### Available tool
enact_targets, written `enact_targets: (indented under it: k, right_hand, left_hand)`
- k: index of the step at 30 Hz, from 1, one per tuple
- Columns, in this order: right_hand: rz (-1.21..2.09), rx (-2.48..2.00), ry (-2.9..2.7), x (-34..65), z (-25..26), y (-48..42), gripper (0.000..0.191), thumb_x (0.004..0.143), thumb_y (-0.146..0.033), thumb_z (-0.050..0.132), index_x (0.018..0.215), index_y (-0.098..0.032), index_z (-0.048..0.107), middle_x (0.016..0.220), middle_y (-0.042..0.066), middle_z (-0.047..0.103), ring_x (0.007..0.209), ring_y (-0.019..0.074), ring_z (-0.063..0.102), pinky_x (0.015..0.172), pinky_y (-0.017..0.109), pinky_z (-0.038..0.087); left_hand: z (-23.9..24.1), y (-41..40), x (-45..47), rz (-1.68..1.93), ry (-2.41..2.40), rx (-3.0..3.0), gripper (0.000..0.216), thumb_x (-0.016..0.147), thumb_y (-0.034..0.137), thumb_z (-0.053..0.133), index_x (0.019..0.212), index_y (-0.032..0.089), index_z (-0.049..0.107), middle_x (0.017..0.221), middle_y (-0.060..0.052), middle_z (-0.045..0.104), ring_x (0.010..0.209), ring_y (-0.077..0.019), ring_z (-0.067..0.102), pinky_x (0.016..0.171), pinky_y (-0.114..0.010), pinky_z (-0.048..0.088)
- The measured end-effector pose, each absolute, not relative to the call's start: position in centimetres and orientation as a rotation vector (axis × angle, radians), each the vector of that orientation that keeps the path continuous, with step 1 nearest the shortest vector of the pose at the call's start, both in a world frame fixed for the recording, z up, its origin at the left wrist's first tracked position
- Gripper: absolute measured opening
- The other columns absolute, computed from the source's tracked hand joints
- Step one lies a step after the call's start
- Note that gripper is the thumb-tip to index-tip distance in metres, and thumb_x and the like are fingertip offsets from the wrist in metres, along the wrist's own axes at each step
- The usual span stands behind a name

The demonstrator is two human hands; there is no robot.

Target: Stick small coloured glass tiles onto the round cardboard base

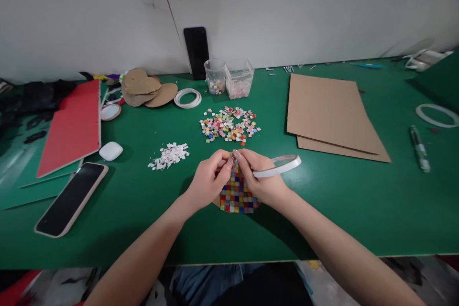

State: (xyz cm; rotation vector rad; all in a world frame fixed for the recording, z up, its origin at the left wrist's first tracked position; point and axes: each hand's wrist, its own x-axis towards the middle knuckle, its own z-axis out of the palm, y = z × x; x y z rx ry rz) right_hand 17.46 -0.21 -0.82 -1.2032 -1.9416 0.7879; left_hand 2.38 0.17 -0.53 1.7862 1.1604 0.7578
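Observation:
My left hand [211, 178] is closed, thumb and forefinger pinched at the far edge of a cardboard disc [215, 201]. Rows of small coloured mosaic tiles [236, 196] cover much of that disc. Opposite it, my right hand [263, 179] also pinches at the same spot, its fingertips meeting the left ones. A roll of white tape [279, 167] is held against the back of my right hand, sticking out to the right. Whatever small piece lies between the fingertips is too small and hidden to name.
Beyond my hands lies a pile of coloured tiles [229, 124], with white backing scraps [169, 155] to its left. Two clear cups [239, 79] stand near the wall. Cardboard sheets [326, 110] lie right; a phone [71, 201] and red board [73, 126] lie left.

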Motion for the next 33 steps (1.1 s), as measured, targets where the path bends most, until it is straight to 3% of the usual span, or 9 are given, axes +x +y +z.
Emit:
enact_targets:
  k: [5, 10, 18, 26, 33]
  right_hand:
    - [0.984, -1.215, -1.834, 17.3, -0.7, -0.3, 0.029, 0.093, -0.029, 0.029, 0.066, -0.021, 0.035, 0.056, -0.003, 0.04, 0.05, 0.0115, 0.038, 0.051, 0.025, 0.03]
    - [1.105, -1.141, -1.766, 17.3, -0.8, -0.4, 0.028, 0.094, -0.03, 0.028, 0.068, -0.021, 0.034, 0.057, -0.004, 0.036, 0.051, 0.0112, 0.036, 0.051, 0.024, 0.029]
    - [0.942, -1.137, -1.942, 17.6, -2.0, -0.2, 0.024, 0.093, -0.029, 0.026, 0.072, -0.022, 0.031, 0.062, -0.003, 0.038, 0.054, 0.0114, 0.038, 0.052, 0.025, 0.029]
    - [0.725, -1.21, -2.046, 17.6, -2.5, -0.1, 0.022, 0.092, -0.027, 0.027, 0.071, -0.022, 0.031, 0.06, -0.003, 0.04, 0.051, 0.0118, 0.041, 0.051, 0.024, 0.028]
    - [0.844, -1.14, -1.865, 17.0, -2.7, -0.6, 0.025, 0.093, -0.026, 0.026, 0.069, -0.022, 0.031, 0.058, -0.005, 0.035, 0.05, 0.0107, 0.037, 0.05, 0.023, 0.029]
  left_hand:
    - [-0.6, 0.1, 2.3, 0.734, 1.149, 1.744, 0.016, 0.087, 0.029, 0.037, 0.081, 0.019, 0.048, 0.052, 0.007, 0.038, 0.046, -0.0076, 0.034, 0.045, -0.019, 0.028]
    - [-0.7, 0.1, 2.3, 0.748, 1.085, 1.629, 0.018, 0.087, 0.033, 0.037, 0.081, 0.019, 0.047, 0.051, 0.007, 0.035, 0.045, -0.0073, 0.03, 0.043, -0.02, 0.025]
    - [-0.1, 0.8, 1.7, 0.591, 0.932, 1.452, 0.019, 0.087, 0.032, 0.037, 0.088, 0.019, 0.05, 0.051, 0.007, 0.032, 0.044, -0.007, 0.026, 0.043, -0.021, 0.023]
    - [-0.2, 1.0, 1.8, 0.582, 0.853, 1.2, 0.014, 0.087, 0.026, 0.037, 0.083, 0.018, 0.048, 0.046, 0.009, 0.029, 0.041, -0.0054, 0.024, 0.042, -0.02, 0.021]
    - [0.1, 0.7, 2.2, 0.603, 0.893, 1.115, 0.011, 0.084, 0.02, 0.038, 0.076, 0.018, 0.045, 0.042, 0.011, 0.03, 0.036, -0.0037, 0.022, 0.038, -0.018, 0.02]
